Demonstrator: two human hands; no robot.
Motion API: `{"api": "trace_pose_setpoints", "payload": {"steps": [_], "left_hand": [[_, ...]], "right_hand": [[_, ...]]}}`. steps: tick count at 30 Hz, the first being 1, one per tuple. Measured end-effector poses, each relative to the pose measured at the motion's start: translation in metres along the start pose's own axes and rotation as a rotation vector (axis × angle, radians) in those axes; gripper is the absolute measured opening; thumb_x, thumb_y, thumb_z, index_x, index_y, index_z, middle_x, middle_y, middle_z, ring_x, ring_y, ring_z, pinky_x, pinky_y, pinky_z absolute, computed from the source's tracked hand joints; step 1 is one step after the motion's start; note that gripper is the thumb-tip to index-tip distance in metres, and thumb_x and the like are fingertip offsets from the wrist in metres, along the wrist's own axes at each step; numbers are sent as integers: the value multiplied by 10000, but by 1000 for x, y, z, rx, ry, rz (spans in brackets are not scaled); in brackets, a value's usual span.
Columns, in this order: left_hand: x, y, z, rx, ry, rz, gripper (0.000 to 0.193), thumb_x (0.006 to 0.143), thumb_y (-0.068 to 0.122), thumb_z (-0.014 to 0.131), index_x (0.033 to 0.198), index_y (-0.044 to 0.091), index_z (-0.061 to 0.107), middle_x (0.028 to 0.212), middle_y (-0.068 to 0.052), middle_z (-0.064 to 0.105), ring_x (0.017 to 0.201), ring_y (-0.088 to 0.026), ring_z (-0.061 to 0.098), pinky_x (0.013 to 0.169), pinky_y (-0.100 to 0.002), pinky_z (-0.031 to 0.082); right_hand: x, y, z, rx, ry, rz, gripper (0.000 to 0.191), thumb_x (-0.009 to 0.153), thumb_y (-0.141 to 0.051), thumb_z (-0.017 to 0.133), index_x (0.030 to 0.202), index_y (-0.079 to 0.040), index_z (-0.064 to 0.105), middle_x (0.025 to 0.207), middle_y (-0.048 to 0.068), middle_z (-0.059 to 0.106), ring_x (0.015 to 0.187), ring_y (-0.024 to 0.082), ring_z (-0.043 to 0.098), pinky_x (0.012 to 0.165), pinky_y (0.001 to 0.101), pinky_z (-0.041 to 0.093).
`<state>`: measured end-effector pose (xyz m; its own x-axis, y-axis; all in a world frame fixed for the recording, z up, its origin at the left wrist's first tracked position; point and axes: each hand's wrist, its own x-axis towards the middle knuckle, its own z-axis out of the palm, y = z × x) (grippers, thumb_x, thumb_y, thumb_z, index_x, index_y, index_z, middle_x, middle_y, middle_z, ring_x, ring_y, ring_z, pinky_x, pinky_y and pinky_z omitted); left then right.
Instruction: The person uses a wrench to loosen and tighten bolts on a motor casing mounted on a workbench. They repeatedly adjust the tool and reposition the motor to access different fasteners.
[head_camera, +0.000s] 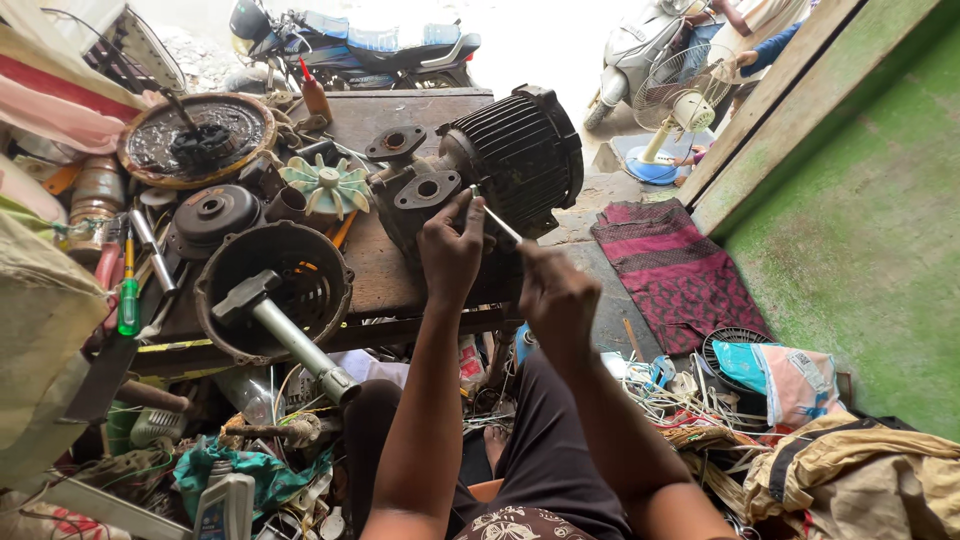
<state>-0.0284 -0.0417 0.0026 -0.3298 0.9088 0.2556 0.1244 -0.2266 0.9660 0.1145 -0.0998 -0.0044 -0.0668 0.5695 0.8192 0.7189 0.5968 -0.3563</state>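
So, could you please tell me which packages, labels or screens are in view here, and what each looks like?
Printed sack: right, on the floor clutter; crumpled, turquoise, white and pink.
Plastic jug: bottom left among the scraps; white, with a blue label.
Squeeze bottle: far edge of the workbench; brown, red nozzle.
No screens show.

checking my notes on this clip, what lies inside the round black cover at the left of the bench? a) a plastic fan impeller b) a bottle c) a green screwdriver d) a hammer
d: a metal hammer lies with its head inside the round black cover, its handle sticking out over the rim toward the person.
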Motion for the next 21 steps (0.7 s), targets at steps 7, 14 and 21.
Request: {"api": "trace_pose_setpoints", "payload": {"steps": [7,14,21], "left_hand": [[2,-11,1,-310,-83,10,384,1028,221,573,1344,16,647,734,-55,724,550,-90,667,505,-245,556],[5,-17,-1,-400,-118,-19,353,1043,228,605,1294,-1,701,778,-49,708,565,-61,607,495,-239,511],[-1,-34,14,-378,26,95,281,1039,145,608,1230,-18,736,801,-26,729,585,-39,573,483,-218,407]], "right_hand": [[70,-17,-8,-34,68,-267,135,1024,-43,692,1028,-60,559,804,96,653,624,222,633,520,348,463],[110,-39,-5,-43,47,-360,182,1004,-19,684,1063,-73,520,820,86,608,643,257,615,534,363,463],[133,-48,10,-303,-72,-405,284,849,-24,704,1068,-76,531,766,43,593,565,202,595,448,364,422]]}}
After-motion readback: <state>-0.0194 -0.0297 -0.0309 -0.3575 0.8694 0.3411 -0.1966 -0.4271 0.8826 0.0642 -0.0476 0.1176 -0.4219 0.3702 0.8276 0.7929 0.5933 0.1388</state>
